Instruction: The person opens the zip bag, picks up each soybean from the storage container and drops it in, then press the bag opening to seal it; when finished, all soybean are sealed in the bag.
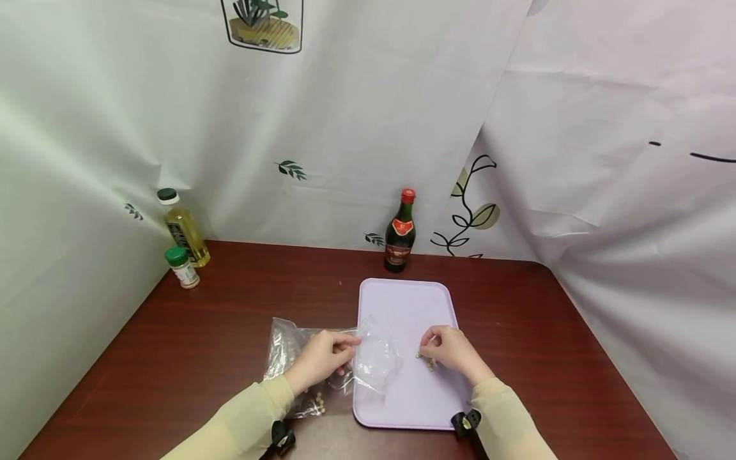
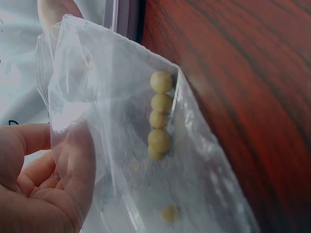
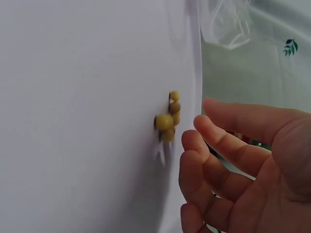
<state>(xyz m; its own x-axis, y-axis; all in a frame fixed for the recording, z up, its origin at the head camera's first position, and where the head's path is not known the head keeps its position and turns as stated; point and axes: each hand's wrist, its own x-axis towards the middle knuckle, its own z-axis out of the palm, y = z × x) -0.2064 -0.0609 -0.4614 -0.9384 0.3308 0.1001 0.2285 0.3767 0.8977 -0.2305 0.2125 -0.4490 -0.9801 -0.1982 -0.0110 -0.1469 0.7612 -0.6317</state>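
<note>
My left hand (image 1: 323, 358) holds a clear plastic bag (image 1: 282, 348) near its mouth, which overlaps the tray's left side. In the left wrist view several round yellow beans (image 2: 161, 103) lie inside the bag, and some fingers (image 2: 75, 165) show through the film. Over the lilac tray (image 1: 397, 300), my right hand (image 1: 451, 350) hovers close to a small cluster of yellow beans (image 1: 430, 364). In the right wrist view its fingers (image 3: 194, 167) are loosely bent, a slight gap separates thumb and forefinger, and no bean is visible between them. Those beans (image 3: 165, 121) sit just beyond the fingertips.
Behind the tray stands a dark green bottle (image 1: 399, 236) with a red cap. An oil bottle (image 1: 186, 230) and a green-lidded shaker jar (image 1: 183, 268) are at the table's back left. White cloth (image 1: 345, 128) walls the back and sides of the brown table (image 1: 259, 281).
</note>
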